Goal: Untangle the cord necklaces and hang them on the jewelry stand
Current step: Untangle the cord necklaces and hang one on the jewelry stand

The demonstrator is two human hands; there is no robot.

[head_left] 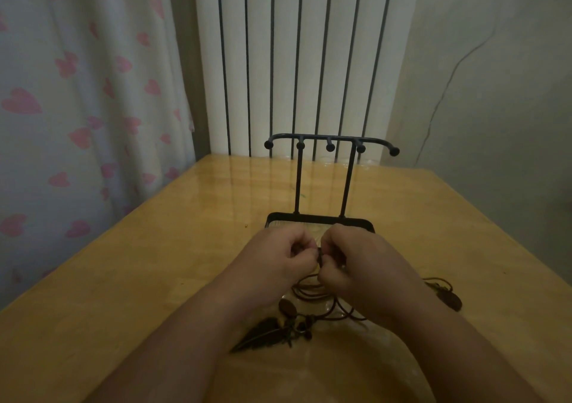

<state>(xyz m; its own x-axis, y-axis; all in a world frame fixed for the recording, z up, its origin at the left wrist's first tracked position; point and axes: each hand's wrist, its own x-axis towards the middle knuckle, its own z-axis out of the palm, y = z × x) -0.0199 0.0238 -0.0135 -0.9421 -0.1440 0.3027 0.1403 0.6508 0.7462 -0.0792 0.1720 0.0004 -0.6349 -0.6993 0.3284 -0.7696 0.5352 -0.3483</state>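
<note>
At frame centre my left hand (pixel 278 255) and right hand (pixel 351 258), fingers curled, pinch the tangled cords (pixel 309 291); pendants (pixel 260 336) lie on the table (pixel 148 266); stand (pixel 318 218) just behind.

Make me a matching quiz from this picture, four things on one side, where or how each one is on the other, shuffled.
1 jewelry stand
2 feather pendant
3 curtain
4 left hand and right hand

A pinch the cord
B hooks bare
C lying on the table
D pink hearts

Pairs: 1-B, 2-C, 3-D, 4-A
</note>
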